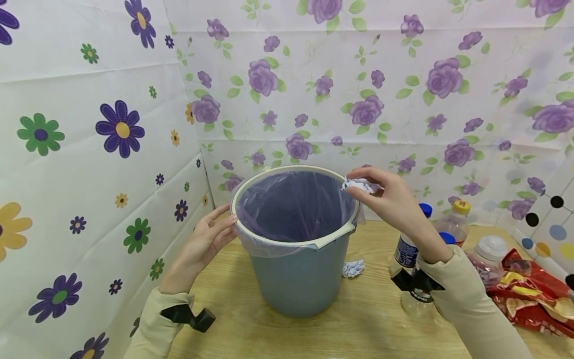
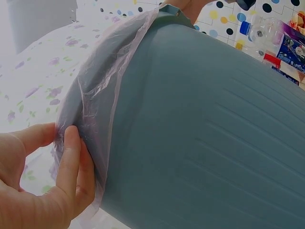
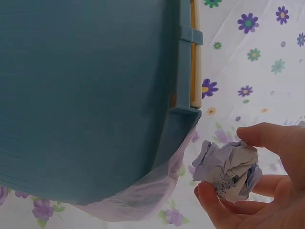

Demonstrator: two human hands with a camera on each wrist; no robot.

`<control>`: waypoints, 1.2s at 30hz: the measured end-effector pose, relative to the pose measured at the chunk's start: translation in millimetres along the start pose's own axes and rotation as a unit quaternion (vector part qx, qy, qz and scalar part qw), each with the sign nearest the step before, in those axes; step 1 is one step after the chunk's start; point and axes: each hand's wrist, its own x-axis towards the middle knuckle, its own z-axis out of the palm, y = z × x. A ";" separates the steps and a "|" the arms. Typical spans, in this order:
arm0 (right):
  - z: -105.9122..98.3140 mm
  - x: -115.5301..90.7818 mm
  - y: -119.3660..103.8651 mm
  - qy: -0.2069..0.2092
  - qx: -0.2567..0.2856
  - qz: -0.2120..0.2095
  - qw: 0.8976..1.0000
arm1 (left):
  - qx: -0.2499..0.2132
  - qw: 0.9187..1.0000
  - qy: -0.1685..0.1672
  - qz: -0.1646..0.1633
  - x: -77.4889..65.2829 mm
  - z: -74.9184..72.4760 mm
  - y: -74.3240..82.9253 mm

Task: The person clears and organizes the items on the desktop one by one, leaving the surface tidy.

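Observation:
A blue-grey bucket with a cream rim stands on the wooden table, lined with a thin translucent plastic bag that folds over its edge. My left hand pinches the bucket's left rim through the bag, thumb at the top edge and fingers against the outer side. Over the right rim, my right hand holds a crumpled paper ball between thumb and fingers. Another crumpled paper lies on the table, just right of the bucket's base.
Right of the bucket stand several plastic bottles, partly hidden behind my right forearm. Beside them are a clear jar with a white lid and red snack packaging. Flowered sheets hang behind and to the left.

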 end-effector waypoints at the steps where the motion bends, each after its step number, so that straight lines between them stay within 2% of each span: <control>1: 0.3 0.6 -0.1 -0.003 -0.004 -0.002 1.000 | 0.000 1.000 0.000 0.000 0.2 0.0 -0.2; 15: 5.7 13.5 -7.9 -0.035 -0.021 -0.019 0.999 | 0.001 1.000 0.000 0.004 0.1 -0.2 -1.2; 23: 4.1 16.0 -13.5 -0.060 0.013 -0.006 0.998 | -0.001 1.000 -0.001 0.004 0.0 0.1 -0.9; 31: 3.4 5.1 -1.6 -0.033 0.046 0.004 0.998 | -0.008 1.000 -0.003 0.002 0.2 0.3 -1.5; 36: 6.4 -4.7 14.5 0.028 0.051 0.010 0.998 | -0.002 1.000 0.000 0.004 0.1 0.7 -1.0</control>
